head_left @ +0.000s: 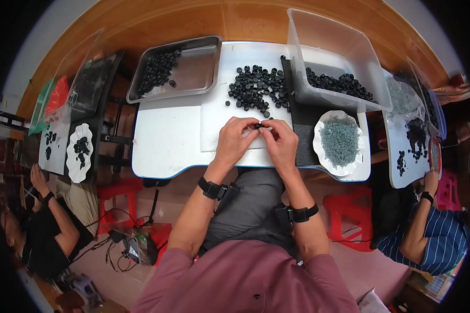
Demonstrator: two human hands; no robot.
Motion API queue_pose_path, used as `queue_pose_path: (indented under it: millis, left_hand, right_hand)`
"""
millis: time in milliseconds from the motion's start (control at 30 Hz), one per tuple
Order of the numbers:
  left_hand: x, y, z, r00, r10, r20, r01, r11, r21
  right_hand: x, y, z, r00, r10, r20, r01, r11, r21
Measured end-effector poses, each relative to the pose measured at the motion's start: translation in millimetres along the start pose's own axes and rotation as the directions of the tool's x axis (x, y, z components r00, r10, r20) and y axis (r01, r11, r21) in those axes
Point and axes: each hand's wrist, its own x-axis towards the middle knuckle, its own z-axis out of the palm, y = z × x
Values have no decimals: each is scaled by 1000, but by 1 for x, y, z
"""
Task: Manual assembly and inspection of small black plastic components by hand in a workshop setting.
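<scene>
My left hand [236, 140] and my right hand [279, 142] meet at the front of the white table [167, 135]. Pinched between the fingertips of both is a small black cap-like part [258, 125], mostly covered by the fingers. Just beyond my hands lies a loose heap of similar small black round parts [256, 86] on a white sheet [214, 120]. To the right, a white scalloped plate [317, 151] holds a pile of thin grey-green pieces [340, 140], too small to make out singly.
A metal tray [201, 65] with black parts stands at the back left. At the back right is a clear plastic bin [329, 39] with more of them. A black mat [304, 143] lies beside the plate. Co-workers sit left and right, near red stools [350, 214].
</scene>
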Motion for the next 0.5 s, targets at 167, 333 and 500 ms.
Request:
queue_pose_path:
  millis: [167, 333, 500]
  left_hand:
    - [-1, -5, -2, 999, -40, 24, 41, 999, -23]
    - [-1, -8, 0, 998, -52, 42, 54, 997, -51]
    - [-1, -10, -2, 997, -50, 59, 54, 996, -69]
  right_hand:
    - [1, -1, 1, 1000, -2, 7, 2, 1000, 7]
    - [-1, 8, 0, 999, 35, -13, -34, 995, 98]
    - [-1, 5, -2, 997, 66, 30, -69, 991, 112]
